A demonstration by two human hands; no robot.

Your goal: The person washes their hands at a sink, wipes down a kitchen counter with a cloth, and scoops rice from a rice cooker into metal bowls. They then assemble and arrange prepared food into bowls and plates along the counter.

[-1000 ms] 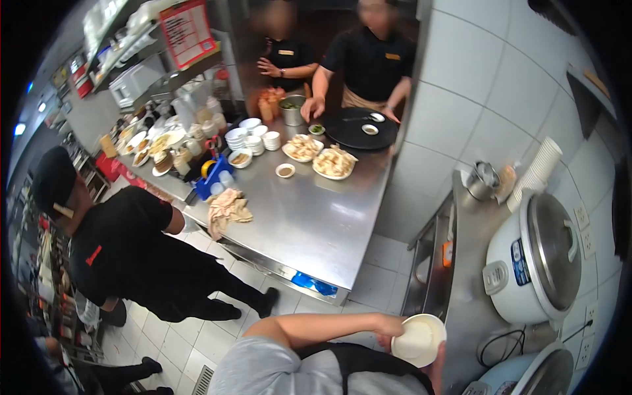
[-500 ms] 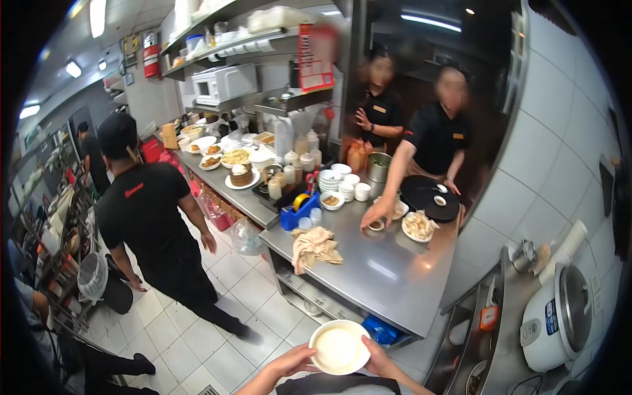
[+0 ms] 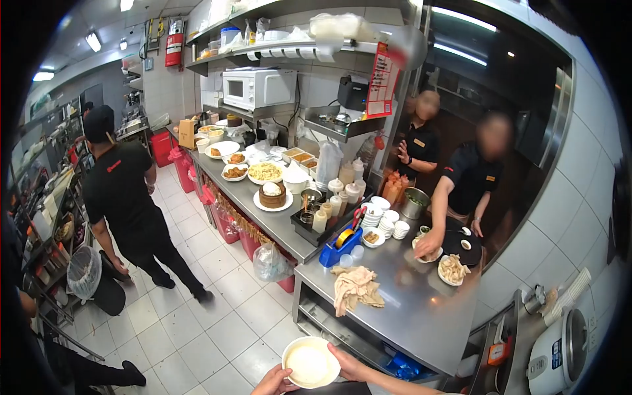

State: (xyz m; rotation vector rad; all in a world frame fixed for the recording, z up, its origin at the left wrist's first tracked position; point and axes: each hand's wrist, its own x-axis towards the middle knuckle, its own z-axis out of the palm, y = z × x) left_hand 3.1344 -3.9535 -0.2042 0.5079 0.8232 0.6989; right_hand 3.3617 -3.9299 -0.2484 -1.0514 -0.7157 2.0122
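Low in the view, a white bowl (image 3: 311, 362) with pale contents is held between both my hands. My left hand (image 3: 275, 382) grips its left side, fingers closed on the rim. On the right side, my right hand (image 3: 347, 365) has its fingers round the rim. Beyond the bowl is the steel counter (image 3: 408, 303), with a crumpled cloth (image 3: 357, 289), a blue tape dispenser (image 3: 341, 246) and stacked white bowls (image 3: 376, 212). Across it, a person in black (image 3: 471, 178) reaches a hand to a food plate (image 3: 426, 250) near a round black tray (image 3: 457, 244).
A person in black (image 3: 125, 184) walks on the tiled floor at left. Plated dishes (image 3: 265, 172) line the back counter below a microwave (image 3: 259, 89). Another person (image 3: 419, 145) stands behind the counter. A rice cooker (image 3: 559, 349) and bin (image 3: 85, 270) flank the sides.
The view has swung left and up. Both my hands and the bowl now sit lower centre. The person in black at left has walked farther off, and the person across the counter has reached forward.
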